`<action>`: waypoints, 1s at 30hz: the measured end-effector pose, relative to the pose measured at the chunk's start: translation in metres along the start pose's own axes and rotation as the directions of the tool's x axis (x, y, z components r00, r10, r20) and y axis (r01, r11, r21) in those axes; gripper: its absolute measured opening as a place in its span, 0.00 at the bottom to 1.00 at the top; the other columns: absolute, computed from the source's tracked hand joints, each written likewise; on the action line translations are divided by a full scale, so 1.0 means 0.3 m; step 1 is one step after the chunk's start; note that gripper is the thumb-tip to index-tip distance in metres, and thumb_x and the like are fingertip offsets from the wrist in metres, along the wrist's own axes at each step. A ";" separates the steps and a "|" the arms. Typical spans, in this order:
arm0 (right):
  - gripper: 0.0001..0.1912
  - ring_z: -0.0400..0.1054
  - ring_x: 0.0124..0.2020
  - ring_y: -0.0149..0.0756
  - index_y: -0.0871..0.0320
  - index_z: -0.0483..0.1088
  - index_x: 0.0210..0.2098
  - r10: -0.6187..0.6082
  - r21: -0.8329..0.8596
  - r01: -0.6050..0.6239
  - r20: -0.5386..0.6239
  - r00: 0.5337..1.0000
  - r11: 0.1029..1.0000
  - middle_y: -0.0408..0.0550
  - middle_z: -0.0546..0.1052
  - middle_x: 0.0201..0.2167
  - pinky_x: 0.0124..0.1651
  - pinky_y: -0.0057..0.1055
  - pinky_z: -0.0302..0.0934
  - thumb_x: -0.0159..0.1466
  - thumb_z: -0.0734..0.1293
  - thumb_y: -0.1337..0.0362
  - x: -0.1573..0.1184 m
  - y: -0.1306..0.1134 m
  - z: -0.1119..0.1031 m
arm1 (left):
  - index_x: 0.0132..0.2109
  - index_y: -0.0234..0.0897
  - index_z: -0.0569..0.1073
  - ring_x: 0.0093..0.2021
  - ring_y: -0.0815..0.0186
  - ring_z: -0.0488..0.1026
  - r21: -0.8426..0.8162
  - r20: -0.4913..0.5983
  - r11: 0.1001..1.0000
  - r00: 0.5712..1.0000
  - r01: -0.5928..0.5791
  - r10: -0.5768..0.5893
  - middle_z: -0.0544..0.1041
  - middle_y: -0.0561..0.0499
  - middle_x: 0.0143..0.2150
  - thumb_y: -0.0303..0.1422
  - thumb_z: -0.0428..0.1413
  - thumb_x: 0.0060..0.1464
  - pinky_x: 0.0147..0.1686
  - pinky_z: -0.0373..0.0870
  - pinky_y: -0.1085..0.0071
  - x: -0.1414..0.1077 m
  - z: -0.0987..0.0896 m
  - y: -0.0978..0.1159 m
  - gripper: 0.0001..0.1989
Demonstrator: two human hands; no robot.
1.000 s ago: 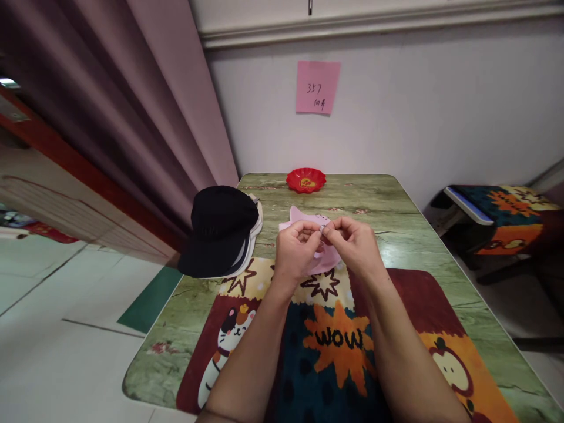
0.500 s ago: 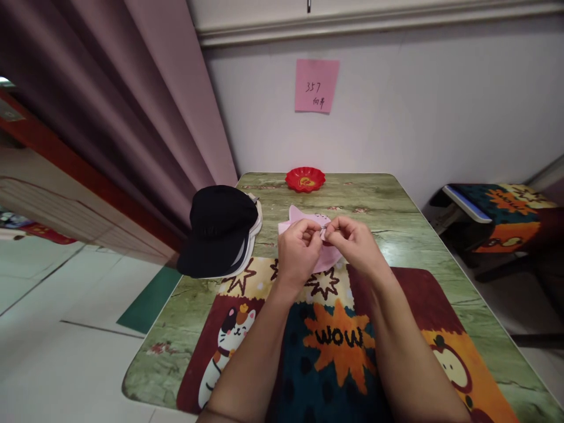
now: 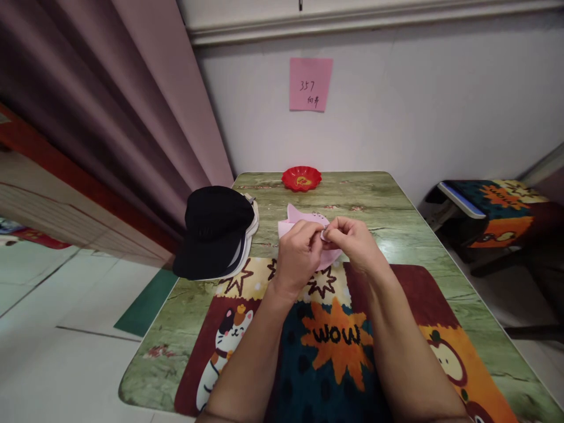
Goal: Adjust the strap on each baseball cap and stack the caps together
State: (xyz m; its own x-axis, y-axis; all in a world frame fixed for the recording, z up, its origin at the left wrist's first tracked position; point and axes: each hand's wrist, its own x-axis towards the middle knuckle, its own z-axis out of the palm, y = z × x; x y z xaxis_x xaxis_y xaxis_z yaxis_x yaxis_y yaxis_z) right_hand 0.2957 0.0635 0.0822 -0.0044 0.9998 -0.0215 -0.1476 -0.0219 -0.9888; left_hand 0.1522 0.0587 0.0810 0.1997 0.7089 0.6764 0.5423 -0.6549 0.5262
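A pink cap (image 3: 299, 217), partly hidden by my hands, lies at the middle of the table, against the far edge of the patterned mat. It has a row of small dark dots near its top and a pointed flap at its left. My left hand (image 3: 299, 252) pinches the cap's edge with thumb and fingers. Fingertip to fingertip with it, my right hand (image 3: 352, 241) pinches a small pale part of the same cap, perhaps a strap end. To the left sits a black cap (image 3: 215, 229), stacked over white ones.
A red scalloped dish (image 3: 302, 178) stands at the table's far edge. The patterned mat (image 3: 335, 352) covers the near part of the green marbled table (image 3: 150, 352). A stool with a printed cover (image 3: 506, 205) is at the right. A curtain (image 3: 167, 88) hangs at the left.
My fingers have shifted slightly on the pink cap, with the left hand's fingers curled closer together. The whole view has moved a little; the caps and dish stay in place.
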 end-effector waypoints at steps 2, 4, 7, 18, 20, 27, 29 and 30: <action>0.06 0.68 0.25 0.30 0.58 0.68 0.22 0.000 -0.016 0.000 -0.005 1.000 1.000 0.40 0.73 0.21 0.32 0.28 0.66 0.48 0.71 0.66 0.001 0.002 0.003 | 0.38 0.38 0.76 0.36 0.66 0.75 -0.007 -0.002 1.000 1.000 0.002 -0.002 0.79 0.51 0.35 0.20 0.54 0.56 0.38 0.69 0.71 0.000 0.000 -0.004 0.10; 0.06 0.67 0.25 0.30 0.58 0.68 0.23 -0.007 -0.078 0.004 -0.029 1.000 0.997 0.40 0.73 0.22 0.32 0.29 0.65 0.48 0.70 0.66 0.002 0.003 0.004 | 0.39 0.38 0.76 0.36 0.66 0.75 -0.003 -0.007 1.000 1.000 -0.003 0.003 0.79 0.50 0.35 0.20 0.53 0.56 0.38 0.69 0.71 0.000 0.001 -0.008 0.10; 0.06 0.65 0.24 0.29 0.57 0.67 0.22 -0.034 -0.175 0.021 -0.071 0.997 0.984 0.40 0.73 0.22 0.32 0.28 0.63 0.49 0.70 0.65 0.003 0.006 0.003 | 0.39 0.38 0.76 0.37 0.65 0.76 0.005 -0.013 1.000 1.000 -0.012 0.012 0.79 0.50 0.35 0.20 0.53 0.56 0.39 0.69 0.71 -0.002 0.006 -0.011 0.11; 0.06 0.69 0.27 0.33 0.57 0.71 0.24 -0.108 -0.216 0.088 -0.082 0.991 0.972 0.45 0.77 0.26 0.32 0.29 0.64 0.51 0.72 0.63 0.000 0.005 0.000 | 0.37 0.37 0.75 0.36 0.66 0.74 -0.018 -0.005 1.000 1.000 0.020 -0.020 0.78 0.50 0.34 0.22 0.52 0.58 0.39 0.69 0.70 0.003 -0.005 -0.006 0.09; 0.07 0.70 0.27 0.33 0.57 0.71 0.25 -0.122 -0.244 0.101 -0.072 0.990 0.964 0.45 0.78 0.25 0.31 0.30 0.64 0.52 0.72 0.63 -0.001 0.004 -0.001 | 0.36 0.37 0.76 0.35 0.67 0.75 -0.089 -0.017 0.991 0.995 0.099 -0.101 0.78 0.50 0.34 0.23 0.53 0.56 0.38 0.70 0.71 0.005 -0.003 -0.002 0.08; 0.12 0.73 0.26 0.35 0.57 0.72 0.31 -0.168 -0.274 0.151 -0.038 0.985 0.950 0.45 0.78 0.25 0.31 0.31 0.67 0.60 0.71 0.55 0.002 0.010 0.017 | 0.35 0.34 0.74 0.22 0.70 0.73 -0.635 0.194 0.512 0.761 0.579 -0.620 0.75 0.54 0.25 0.31 0.62 0.48 0.25 0.72 0.74 0.017 0.013 -0.017 0.06; 0.13 0.72 0.25 0.33 0.57 0.71 0.31 -0.188 -0.236 0.176 -0.029 0.982 0.956 0.44 0.77 0.25 0.30 0.30 0.66 0.60 0.71 0.54 0.000 0.010 0.024 | 0.38 0.33 0.74 0.22 0.72 0.73 -0.684 0.219 0.432 0.730 0.588 -0.647 0.74 0.55 0.25 0.31 0.63 0.46 0.26 0.73 0.75 0.020 0.011 -0.020 0.11; 0.13 0.71 0.25 0.33 0.57 0.71 0.31 -0.200 -0.209 0.190 -0.028 0.979 0.959 0.44 0.76 0.24 0.30 0.29 0.66 0.60 0.71 0.53 0.000 0.010 0.027 | 0.40 0.33 0.75 0.22 0.72 0.72 -0.693 0.225 0.422 0.732 0.584 -0.643 0.74 0.55 0.25 0.31 0.64 0.46 0.26 0.73 0.75 0.021 0.009 -0.019 0.13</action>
State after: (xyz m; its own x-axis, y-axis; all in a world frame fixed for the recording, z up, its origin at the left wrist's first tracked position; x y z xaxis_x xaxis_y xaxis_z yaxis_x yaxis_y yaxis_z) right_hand 0.2874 0.0635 0.0805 0.0531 0.9835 0.1729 0.0641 0.1694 -0.9835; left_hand 0.1526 0.0677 0.0810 -0.0193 0.9990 0.0406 -0.2204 -0.0439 0.9744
